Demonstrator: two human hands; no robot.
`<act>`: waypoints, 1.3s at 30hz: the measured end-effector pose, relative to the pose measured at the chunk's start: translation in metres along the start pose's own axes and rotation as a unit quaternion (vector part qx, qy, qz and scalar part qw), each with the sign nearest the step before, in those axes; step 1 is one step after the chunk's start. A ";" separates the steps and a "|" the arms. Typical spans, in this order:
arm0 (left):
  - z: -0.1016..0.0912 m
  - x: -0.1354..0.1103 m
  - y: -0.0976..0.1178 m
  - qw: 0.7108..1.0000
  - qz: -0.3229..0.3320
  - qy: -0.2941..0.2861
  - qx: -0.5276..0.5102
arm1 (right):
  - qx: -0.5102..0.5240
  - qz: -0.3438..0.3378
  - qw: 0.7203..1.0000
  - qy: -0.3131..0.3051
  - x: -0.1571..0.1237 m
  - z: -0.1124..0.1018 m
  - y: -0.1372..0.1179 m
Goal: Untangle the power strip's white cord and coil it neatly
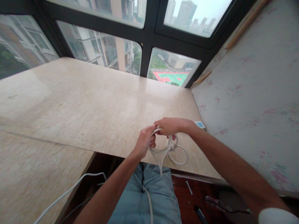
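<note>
A white cable (pixel 161 151) is gathered into a coil between my two hands, just above the front edge of the stone sill. My left hand (pixel 146 140) grips the coil's left side with curled fingers. At the top of the loop, my right hand (pixel 166 126) pinches the cable, fingertips close to the left hand's. Some of the right fingers are hidden behind the palm. Right of the coil, a further loop of cable and what looks like a white plug (pixel 173 146) rest on the sill. One bend of the cable hangs past the edge over my legs.
The beige stone sill (pixel 93 102) runs back to dark-framed windows. A papered wall (pixel 252 93) closes the right side, with a small white and blue card (pixel 199 124) nearby. Another white cable (pixel 67 189) lies at lower left. Small items lie on the dark red floor (pixel 184 202).
</note>
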State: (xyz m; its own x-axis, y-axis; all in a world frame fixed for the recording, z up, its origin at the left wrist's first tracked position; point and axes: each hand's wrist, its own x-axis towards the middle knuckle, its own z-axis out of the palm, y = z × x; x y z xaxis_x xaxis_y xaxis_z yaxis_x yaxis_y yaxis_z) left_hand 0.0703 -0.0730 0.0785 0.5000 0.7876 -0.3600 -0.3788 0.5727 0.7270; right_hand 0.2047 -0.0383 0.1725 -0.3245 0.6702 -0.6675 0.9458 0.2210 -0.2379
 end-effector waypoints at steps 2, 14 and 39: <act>0.002 0.000 -0.002 0.999 0.030 0.024 0.009 | 0.003 0.032 0.999 -0.026 0.001 -0.001 -0.008; -0.004 -0.003 -0.002 0.987 0.136 -0.008 -0.081 | 0.094 0.038 0.961 0.258 -0.004 0.001 0.004; -0.022 0.047 0.004 0.918 0.222 0.189 0.268 | 0.705 0.033 0.573 0.417 -0.035 0.027 0.045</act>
State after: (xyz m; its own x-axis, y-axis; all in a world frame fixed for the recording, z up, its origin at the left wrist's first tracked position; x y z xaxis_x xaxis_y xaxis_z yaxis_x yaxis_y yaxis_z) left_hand 0.0755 -0.0282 0.0518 0.0448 0.9971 -0.0620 0.0080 0.0617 0.9981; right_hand 0.2581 -0.0705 0.1659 0.3865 0.8795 -0.2777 -0.1847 -0.2212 -0.9576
